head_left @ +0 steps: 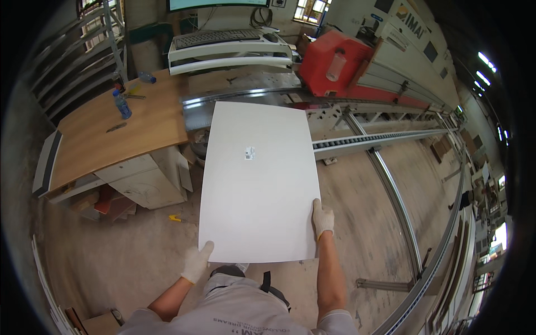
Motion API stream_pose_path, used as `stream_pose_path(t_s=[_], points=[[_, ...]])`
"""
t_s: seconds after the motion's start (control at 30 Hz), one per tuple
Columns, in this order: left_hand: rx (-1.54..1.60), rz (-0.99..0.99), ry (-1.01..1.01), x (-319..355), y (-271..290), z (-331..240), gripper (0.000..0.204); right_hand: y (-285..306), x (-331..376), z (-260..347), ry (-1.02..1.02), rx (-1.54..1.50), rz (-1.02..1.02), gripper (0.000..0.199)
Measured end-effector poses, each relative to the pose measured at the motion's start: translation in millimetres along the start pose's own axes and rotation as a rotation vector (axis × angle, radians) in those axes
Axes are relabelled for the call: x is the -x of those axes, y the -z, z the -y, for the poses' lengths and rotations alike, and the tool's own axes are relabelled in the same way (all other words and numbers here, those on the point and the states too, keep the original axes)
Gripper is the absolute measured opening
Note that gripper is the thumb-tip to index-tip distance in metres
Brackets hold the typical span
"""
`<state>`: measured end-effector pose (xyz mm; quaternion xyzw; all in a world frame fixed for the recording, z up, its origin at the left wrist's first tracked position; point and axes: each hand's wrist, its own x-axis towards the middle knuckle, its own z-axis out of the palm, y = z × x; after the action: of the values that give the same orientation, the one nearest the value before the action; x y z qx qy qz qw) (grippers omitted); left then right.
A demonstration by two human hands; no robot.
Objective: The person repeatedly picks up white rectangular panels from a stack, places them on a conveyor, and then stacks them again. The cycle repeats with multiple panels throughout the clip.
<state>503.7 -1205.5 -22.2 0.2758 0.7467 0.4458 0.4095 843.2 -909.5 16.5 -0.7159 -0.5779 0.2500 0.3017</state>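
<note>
I hold a large white rectangular panel flat in front of me, its far edge reaching toward the machine's metal infeed. A small label sits near its middle. My left hand, in a white glove, grips the near left corner. My right hand, also gloved, grips the right edge near the lower corner. The panel hides the floor and part of the machine below it.
A wooden worktable with a blue bottle stands to the left. Ahead are a keyboard shelf, a red machine housing and a long roller conveyor rail running right. A yellow tool lies on the dusty floor.
</note>
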Motion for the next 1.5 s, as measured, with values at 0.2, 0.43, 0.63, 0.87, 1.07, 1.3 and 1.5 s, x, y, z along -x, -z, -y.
stream_pose_path(t_s=[0.2,0.43,0.63,0.87,1.07,1.3,1.5], points=[[0.204,0.011,0.077,-56.9,-135.5,-63.0,0.061,41.8,-145.1,13.8,0.176,0.176,-0.03,0.068],[0.276,-0.102,0.149,-133.8,-318.7,-175.0,0.062,24.6,-160.7,-69.7,-0.056,0.067,0.073,0.057],[0.043,0.083,0.153,-248.0,-447.1,-225.9,0.066,-70.3,-238.4,-44.2,-0.378,-0.858,0.175,0.064],[-1.208,-0.153,-0.558,-563.2,-353.2,-337.7,0.031,-161.7,-346.2,-14.4,-0.475,-0.835,-0.063,0.056],[-0.481,-0.27,-0.279,-824.2,-364.9,-358.6,0.103,-231.7,-378.4,8.7,-0.701,-1.063,-0.184,0.068],[-0.272,-0.302,-0.151,-919.8,-492.2,-393.0,0.101,-232.7,-539.8,-17.2,-0.808,-1.038,-0.212,0.063],[-0.17,-0.314,-0.21,-969.4,-659.2,-447.3,0.097,-180.8,-693.8,-93.9,-0.688,-1.122,-0.3,0.056]])
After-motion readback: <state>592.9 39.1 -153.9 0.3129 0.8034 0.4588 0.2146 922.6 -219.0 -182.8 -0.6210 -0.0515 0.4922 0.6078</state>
